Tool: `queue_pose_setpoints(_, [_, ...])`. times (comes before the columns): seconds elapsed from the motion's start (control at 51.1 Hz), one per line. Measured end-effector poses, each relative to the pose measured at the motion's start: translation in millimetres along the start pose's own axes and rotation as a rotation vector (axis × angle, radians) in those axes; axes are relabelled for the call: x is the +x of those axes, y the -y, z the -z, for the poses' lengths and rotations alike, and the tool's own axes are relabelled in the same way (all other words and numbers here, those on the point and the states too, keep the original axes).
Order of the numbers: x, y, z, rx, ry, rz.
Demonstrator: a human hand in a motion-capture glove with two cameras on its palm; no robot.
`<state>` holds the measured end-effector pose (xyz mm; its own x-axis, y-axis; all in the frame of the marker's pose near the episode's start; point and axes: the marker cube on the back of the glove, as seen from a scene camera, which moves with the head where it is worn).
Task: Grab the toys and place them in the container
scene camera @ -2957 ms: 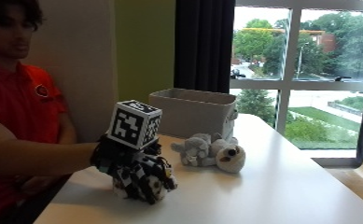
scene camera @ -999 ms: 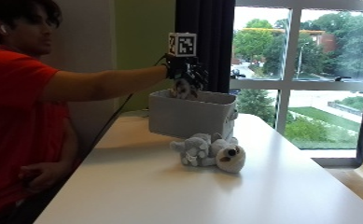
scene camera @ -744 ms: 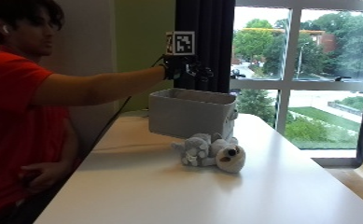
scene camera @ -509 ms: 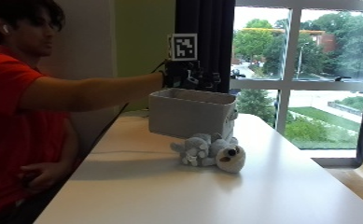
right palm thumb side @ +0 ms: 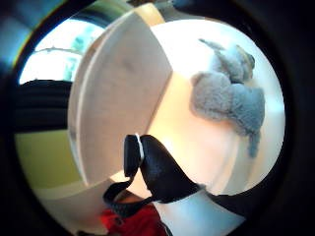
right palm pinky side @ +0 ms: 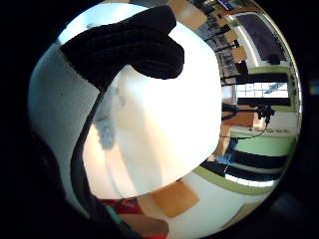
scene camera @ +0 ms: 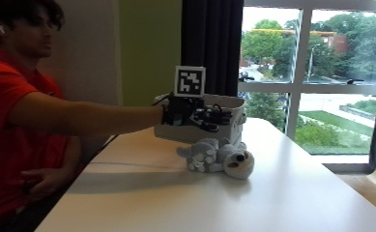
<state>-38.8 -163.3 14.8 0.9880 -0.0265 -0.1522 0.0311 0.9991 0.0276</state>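
Observation:
A grey plush toy (scene camera: 217, 157) lies on the white table (scene camera: 175, 198), just in front of the grey container (scene camera: 234, 102). My gloved right hand (scene camera: 194, 116) hovers in front of the container's near wall, a little above and to the left of the plush. Its fingers hang relaxed and hold nothing. The thumb side palm view shows the plush (right palm thumb side: 229, 93) on the table beside the container wall (right palm thumb side: 118, 93). In the little finger side palm view a black gloved finger (right palm pinky side: 134, 45) arches over the table, with the plush (right palm pinky side: 104, 129) a blurred shape. The container's inside is hidden.
The table runs along a large window (scene camera: 316, 72) on the right, with a dark curtain (scene camera: 210, 43) behind the container. The person's bare left hand (scene camera: 43, 181) rests by the table's near left edge. Bare tabletop stretches in front of the plush.
Three seconds ago the hand gripped a dark toy on the table; it carried it over the container. Now the hand is lower, in front of the container, without that toy.

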Motion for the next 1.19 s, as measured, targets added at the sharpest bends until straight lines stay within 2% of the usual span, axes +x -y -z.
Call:
queue_pose_setpoints(0.059, [2.0,0.1,-7.1,-0.008,-0.007,0.012])
queue_pose_setpoints(0.137, [5.6,5.8,-21.5,-0.024,-0.033,-0.106])
queue_pose_setpoints(0.235, [1.5,0.9,-39.2,-0.056,-0.043,0.026])
queue_pose_setpoints(0.352, [-1.2,6.3,-60.9,-0.066,-0.067,-0.106])
queue_pose_setpoints(0.45, [-1.5,2.7,-69.7,-0.069,-0.071,0.022])
queue_pose_setpoints(0.607, [-4.1,7.0,-73.7,-0.057,-0.083,0.075])
queue_pose_setpoints(0.646, [-6.9,10.7,-75.3,-0.048,-0.099,0.037])
queue_pose_setpoints(0.685, [-12.9,15.7,-76.7,-0.035,-0.109,-0.018])
queue_pose_setpoints(0.783, [-18.7,25.0,-82.4,0.0,-0.15,-0.039])
queue_pose_setpoints(0.881, [-20.2,29.3,-88.7,0.096,-0.148,0.061])
queue_pose_setpoints(0.979, [-14.8,36.4,-92.1,0.208,-0.203,-0.057])
queue_pose_setpoints(1.194, [-23.7,31.6,-90.6,0.353,-0.127,0.033])
